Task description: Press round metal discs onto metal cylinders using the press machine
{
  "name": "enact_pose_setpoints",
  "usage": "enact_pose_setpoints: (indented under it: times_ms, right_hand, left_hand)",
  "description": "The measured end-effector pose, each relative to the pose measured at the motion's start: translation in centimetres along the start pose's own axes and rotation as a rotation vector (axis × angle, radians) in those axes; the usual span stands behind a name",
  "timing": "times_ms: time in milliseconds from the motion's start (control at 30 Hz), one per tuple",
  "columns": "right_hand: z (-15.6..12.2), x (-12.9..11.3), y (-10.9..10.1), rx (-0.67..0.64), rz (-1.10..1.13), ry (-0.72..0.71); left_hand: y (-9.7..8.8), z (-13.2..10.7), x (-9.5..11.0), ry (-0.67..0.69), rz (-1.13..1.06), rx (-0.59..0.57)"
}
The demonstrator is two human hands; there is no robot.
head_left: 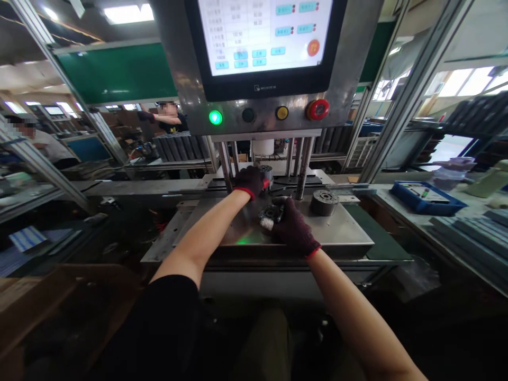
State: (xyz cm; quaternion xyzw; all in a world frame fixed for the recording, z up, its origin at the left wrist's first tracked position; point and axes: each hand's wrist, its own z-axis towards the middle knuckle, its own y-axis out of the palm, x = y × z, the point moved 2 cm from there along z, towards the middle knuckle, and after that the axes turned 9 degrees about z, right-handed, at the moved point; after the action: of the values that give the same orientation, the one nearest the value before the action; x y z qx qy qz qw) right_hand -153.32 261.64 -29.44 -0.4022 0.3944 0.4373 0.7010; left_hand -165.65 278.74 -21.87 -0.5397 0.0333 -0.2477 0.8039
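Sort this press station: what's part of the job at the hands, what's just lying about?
Job:
left hand on a metal part
right hand gripping a metal assembly
round metal block
steel press plate

Seemingly lying about:
blue tray
plastic tub
stacked grey bars

Right hand [294, 225] hiding most of metal workpiece [272, 216]; left hand [249, 182] partly blocking second metal part [266, 174]; top edge cutting off touchscreen [264, 37], its small labels blurring past reading; blue tray [426, 198] contents showing too small to tell.
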Motion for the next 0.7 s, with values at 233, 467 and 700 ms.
enact_pose_setpoints:
  times_ms: [233,467,700]
  right_hand:
    - [0.1,-0.6,0.1,0.020,-0.151,0.059]
    - [-0.1,0.0,0.2,0.003,-0.132,0.010]
    - [-0.2,0.1,-6.3,0.381,-0.461,-0.158]
  left_hand:
    - [-10.5,-4.1,2.3,0.253,-0.005,0.400]
    - [-12.6,-2.7,3.5,0.279,0.241,0.377]
    - [-9.1,-7.1,2.4,0.342,0.088,0.301]
